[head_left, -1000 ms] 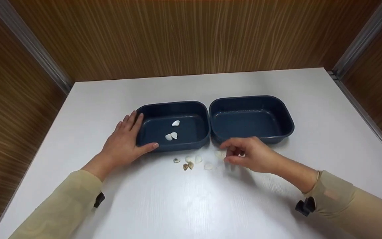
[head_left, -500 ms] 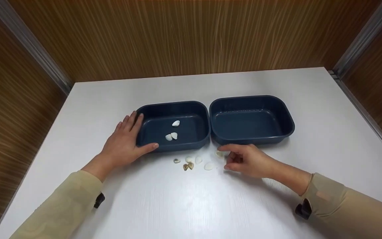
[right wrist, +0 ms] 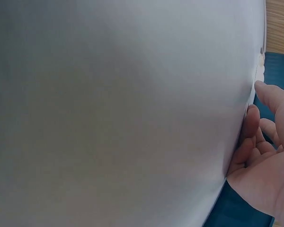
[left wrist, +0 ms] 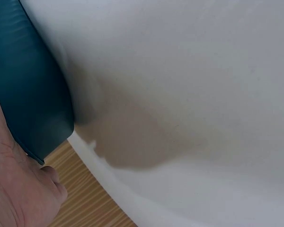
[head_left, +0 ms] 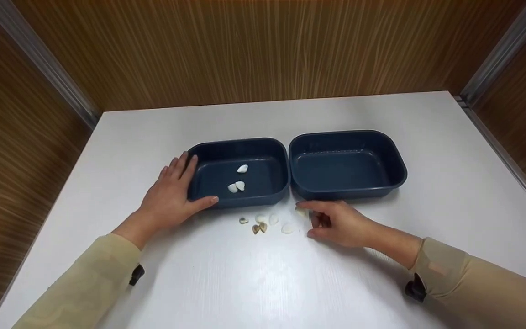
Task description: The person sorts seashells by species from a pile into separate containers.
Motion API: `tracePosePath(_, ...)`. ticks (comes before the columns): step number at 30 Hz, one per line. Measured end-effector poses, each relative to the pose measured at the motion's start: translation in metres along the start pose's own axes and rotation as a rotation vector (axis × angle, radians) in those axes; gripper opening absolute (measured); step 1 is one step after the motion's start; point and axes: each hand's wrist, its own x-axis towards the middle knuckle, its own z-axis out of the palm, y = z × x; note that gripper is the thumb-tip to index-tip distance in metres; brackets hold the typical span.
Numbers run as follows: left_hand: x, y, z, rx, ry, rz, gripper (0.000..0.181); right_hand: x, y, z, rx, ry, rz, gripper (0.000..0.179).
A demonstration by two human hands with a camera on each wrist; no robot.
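My left hand [head_left: 167, 198] rests against the left end of a dark blue tray [head_left: 263, 200], its fingers straight along the rim and the thumb over the front edge. Three white seashells [head_left: 242, 169] lie inside that tray. In front of the trays my right hand [head_left: 343, 224] is low over the table, index finger stretched out onto a pale shell [head_left: 300, 212] that it partly hides. The thumb stays apart from this shell, and the other fingers are curled under. Nearby on the table are several more white shells [head_left: 287, 228] and brown shells [head_left: 263, 226].
A second dark blue tray [head_left: 349, 188] stands right beside the first, with nothing visible in it. Both sit on a white table [head_left: 244, 283]. Wood-patterned panels [head_left: 272, 55] enclose the back and sides.
My right hand has moved slightly left and toward the table's front, its index finger stretching out over the pale shell. The left hand and the shells in the tray stay put.
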Motion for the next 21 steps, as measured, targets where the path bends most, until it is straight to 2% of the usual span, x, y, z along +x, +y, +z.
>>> tracePosePath(10,0.001,-0.0009,0.0004,-0.001,-0.011,-0.005,0.121,0.0004,-0.0022,-0.0005,-0.024,-0.025,0.045,0.057)
tracePosePath(21,0.0002,-0.0003,-0.0002,-0.001,-0.017,-0.008,0.121,0.0,-0.0023,0.0015,-0.019,-0.024,0.031,0.032)
